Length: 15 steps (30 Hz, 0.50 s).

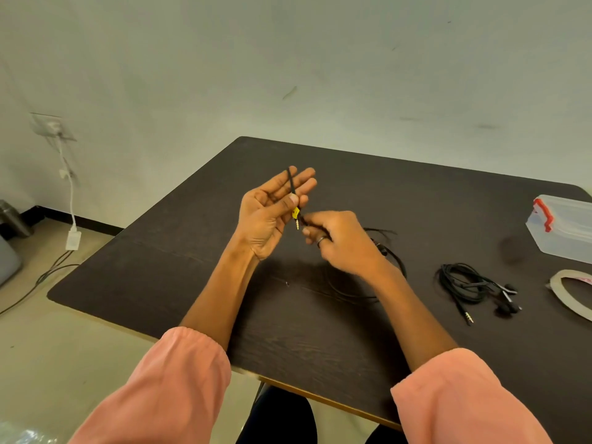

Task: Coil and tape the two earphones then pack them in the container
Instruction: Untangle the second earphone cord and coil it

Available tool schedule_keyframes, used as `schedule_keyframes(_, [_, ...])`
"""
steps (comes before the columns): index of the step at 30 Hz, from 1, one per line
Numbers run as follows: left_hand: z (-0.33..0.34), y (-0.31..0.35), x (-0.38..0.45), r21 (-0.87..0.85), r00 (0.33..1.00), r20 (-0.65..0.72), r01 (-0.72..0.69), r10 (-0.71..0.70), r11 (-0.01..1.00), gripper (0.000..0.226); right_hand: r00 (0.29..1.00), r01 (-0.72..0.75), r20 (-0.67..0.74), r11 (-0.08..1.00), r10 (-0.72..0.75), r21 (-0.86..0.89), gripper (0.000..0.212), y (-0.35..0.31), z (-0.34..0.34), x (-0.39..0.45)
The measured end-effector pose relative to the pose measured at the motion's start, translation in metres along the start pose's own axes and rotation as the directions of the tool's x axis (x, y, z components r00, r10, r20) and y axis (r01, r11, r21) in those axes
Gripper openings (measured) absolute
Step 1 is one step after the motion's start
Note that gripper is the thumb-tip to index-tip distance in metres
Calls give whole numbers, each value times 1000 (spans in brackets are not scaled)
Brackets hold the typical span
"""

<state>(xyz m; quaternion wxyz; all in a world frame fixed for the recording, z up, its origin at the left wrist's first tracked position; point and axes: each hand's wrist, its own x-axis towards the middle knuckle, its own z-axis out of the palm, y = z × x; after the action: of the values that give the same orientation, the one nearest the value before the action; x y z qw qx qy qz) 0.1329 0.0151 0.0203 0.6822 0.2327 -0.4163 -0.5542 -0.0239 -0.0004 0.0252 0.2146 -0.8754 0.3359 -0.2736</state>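
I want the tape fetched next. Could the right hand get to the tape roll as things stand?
Probably not yet: the right hand grips the earphone cable. Once freed, only the second earphone lies on the way to the tape roll.

Loose salmon-pink fabric sleeves on both arms, left sleeve (166, 386) and right sleeve (464, 398), pushed up with gathered elastic cuffs, forearms bare past them. Dark metallic ring (322, 240) on a finger of the right hand (342, 241). Left hand (272, 213) has no jewellery. Dark trousers (282, 418) showing between the sleeves.
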Motion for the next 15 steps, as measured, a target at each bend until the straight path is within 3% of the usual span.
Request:
schedule_keyframes(2, [-4,0,3,76,997,-75,-12,17,997,49,994,73,93,978,-56,-195,16,2,1,1])
schedule_keyframes(4, [-7,-2,4,191,995,-96,2,17,982,50,990,128,86,955,-109,-268,16,2,-1,0])
schedule_keyframes(9, [0,-6,0,422,996,25,69,-88,904,50,976,101,-180,986,-123,-130,16,4,-19,-4])
schedule_keyframes(15, [6,-10,-4,600,964,136,104,-230,793,54,956,10,-294,995,20,99,6,6,-32,-8])
